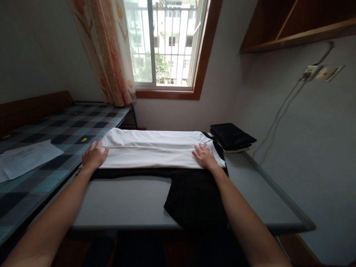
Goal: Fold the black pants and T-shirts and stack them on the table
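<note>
A white garment (155,148) lies folded lengthwise across the grey table (125,200). Under it lies a black garment (191,196), part of which hangs toward the table's near edge. My left hand (94,155) rests flat on the white garment's left end, fingers spread. My right hand (204,155) presses flat on its right end, fingers stretched out. Neither hand grips anything.
A stack of folded dark clothes (232,136) sits at the table's far right corner. A bed with a checked cover (55,137) stands to the left with a sheet of paper (25,157) on it. Window (164,44), curtain (108,52), wall socket with cable (314,72).
</note>
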`<state>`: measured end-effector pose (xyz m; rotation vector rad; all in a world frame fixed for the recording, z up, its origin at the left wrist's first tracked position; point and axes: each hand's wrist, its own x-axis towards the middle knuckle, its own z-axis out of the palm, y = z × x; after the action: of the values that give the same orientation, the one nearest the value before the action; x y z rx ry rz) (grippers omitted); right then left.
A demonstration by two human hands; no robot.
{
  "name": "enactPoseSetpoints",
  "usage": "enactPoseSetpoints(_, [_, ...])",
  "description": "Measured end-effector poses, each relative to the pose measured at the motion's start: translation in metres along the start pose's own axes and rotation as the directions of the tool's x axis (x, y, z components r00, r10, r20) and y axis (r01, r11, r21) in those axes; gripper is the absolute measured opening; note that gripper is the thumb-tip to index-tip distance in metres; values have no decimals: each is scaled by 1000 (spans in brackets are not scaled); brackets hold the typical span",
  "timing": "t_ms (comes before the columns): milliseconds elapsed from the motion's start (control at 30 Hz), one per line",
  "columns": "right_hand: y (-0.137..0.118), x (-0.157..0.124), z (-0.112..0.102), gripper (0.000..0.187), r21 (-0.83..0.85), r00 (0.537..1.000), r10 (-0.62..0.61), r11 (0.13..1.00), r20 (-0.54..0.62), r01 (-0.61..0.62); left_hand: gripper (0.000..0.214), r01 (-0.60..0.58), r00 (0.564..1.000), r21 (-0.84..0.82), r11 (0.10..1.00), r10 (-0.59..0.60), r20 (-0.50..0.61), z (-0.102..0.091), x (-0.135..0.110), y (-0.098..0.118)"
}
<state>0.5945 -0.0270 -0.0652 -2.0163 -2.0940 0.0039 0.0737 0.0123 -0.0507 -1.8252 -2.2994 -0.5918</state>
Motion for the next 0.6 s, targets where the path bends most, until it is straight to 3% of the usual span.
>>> enactPoseSetpoints(100, [-2, -1, -5, 46, 49, 986, -14, 999, -167, 22, 47, -168, 971, -76, 983, 152, -184, -1, -2, -1])
enactPoseSetpoints(200, [-9, 0, -11, 31, 126, 960, -14, 991, -279, 51, 43, -355, 924, -138, 925, 325, -201, -2, -2, 3])
enactPoseSetpoints(300, [-18, -1, -13, 33, 211, 977, -5, 976, -214, 51, 47, -526, 850, -258, 810, 504, -149, 2, -7, 19])
enactPoseSetpoints(400, [-23, -3, -12, 29, 236, 997, -8, 971, -78, 27, 54, -600, 782, -362, 713, 619, -77, 12, -19, 40])
enactPoseSetpoints(500, [-24, -4, -9, 23, 236, 999, -32, 971, -36, 40, 60, -632, 715, -358, 688, 695, 73, 23, -28, 54])
enactPoseSetpoints(600, [-23, -3, -7, 23, 248, 999, -31, 968, -41, 40, 65, -622, 708, -338, 706, 692, 143, 28, -29, 55])
